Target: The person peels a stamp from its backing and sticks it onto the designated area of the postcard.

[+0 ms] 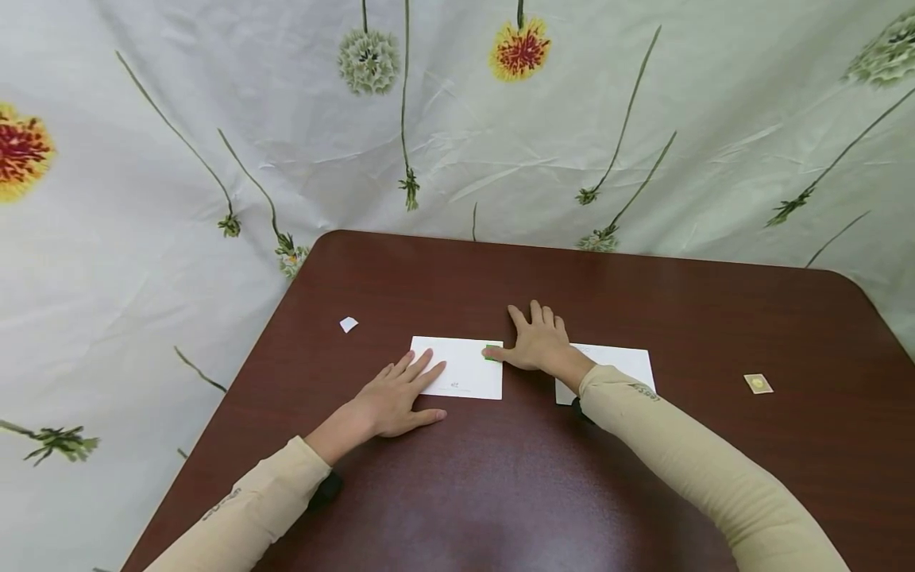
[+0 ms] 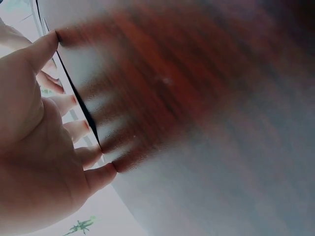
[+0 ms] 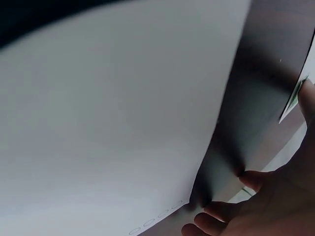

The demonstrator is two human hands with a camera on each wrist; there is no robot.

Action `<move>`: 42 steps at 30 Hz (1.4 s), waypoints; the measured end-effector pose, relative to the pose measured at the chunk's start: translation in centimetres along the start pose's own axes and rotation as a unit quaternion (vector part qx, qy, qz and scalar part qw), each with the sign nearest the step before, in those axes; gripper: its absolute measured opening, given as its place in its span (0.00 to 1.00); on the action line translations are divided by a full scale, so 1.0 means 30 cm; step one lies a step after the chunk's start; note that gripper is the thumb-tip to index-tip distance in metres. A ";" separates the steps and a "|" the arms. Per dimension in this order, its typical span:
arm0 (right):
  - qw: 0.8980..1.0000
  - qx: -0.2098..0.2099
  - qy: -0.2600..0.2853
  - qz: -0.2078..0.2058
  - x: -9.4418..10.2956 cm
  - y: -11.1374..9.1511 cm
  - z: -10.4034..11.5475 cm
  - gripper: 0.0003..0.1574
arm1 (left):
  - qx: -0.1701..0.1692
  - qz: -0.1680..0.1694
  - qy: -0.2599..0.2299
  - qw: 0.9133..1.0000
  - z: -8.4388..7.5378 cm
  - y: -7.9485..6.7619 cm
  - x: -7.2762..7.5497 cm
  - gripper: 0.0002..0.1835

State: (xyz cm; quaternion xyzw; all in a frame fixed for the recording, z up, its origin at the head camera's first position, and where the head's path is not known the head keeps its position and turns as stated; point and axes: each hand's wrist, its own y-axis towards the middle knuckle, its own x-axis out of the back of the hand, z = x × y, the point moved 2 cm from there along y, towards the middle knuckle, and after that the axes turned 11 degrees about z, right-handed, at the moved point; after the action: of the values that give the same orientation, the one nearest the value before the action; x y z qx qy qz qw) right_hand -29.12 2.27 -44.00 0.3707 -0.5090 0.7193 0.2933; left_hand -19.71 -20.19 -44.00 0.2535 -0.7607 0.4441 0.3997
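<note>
With its thumb the right hand (image 1: 539, 343) hides part of a green patch (image 3: 294, 100); its sleeve (image 1: 686, 445), cut off by the head view's lower edge, covers part of a white envelope (image 1: 620, 361). Print (image 1: 454, 385) beside the left hand (image 1: 393, 401) is too small to read. In the left wrist view, the tabletop (image 2: 172, 88) beside that hand blurs.

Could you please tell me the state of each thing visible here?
Left hand: fingers spread, partly on the left sheet
Right hand: fingers spread, thumb on the green piece
Left sheet: flat, partly covered
Green piece: at the left sheet's far right corner, partly covered
Right sheet: partly hidden by the right sleeve
White scrap: lying loose
Yellowish square: lying loose
Cloth: hanging, wrinkled
</note>
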 end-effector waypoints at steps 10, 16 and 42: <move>1.000 0.022 -0.003 0.020 0.016 -0.009 -0.031 0.59 | 0.004 0.003 -0.003 1.000 -0.011 -0.007 0.007 0.41; 1.000 0.022 0.010 0.005 0.015 -0.007 -0.041 0.53 | 0.005 0.005 -0.005 1.000 -0.017 -0.011 0.012 0.41; 0.978 0.075 0.137 -0.137 0.079 -0.141 -0.178 0.42 | -0.062 -0.138 -0.091 0.984 -0.056 0.033 0.091 0.35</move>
State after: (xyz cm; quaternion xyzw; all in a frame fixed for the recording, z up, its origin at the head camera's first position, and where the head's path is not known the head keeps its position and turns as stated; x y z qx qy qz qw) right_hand -28.30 8.75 -40.94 0.3558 -0.3527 0.7523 0.4278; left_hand -21.29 -18.32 -41.71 0.3702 -0.7777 0.3116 0.4013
